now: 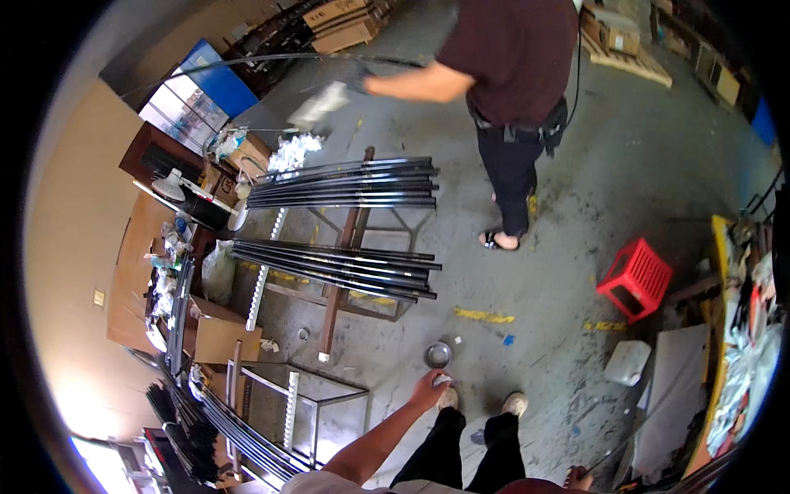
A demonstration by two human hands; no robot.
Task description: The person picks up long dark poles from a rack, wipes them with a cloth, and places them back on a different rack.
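Observation:
My left hand (428, 390) reaches forward from the lower edge, its fingers closed around a small whitish crumpled piece (442, 379), perhaps a cloth. Just beyond that hand, a round grey metal bowl (439, 355) sits on the floor. At the lower edge my right hand (578, 478) shows only in part. Its fingers look curled, and what they hold, if anything, is hidden. To the left, black tubes lie in two groups, a farther bundle (346, 184) and a nearer bundle (337, 267), across a metal rack with a brown bar (331, 317) and a white notched strip (257, 298).
A person in a dark shirt (522, 58) stands ahead, one gloved hand on a long thin rod (271, 58). On the right are a red crate (636, 280), a white jug (628, 363) and a cluttered yellow-edged table (724, 280). More black tubes (247, 432) lie low at left.

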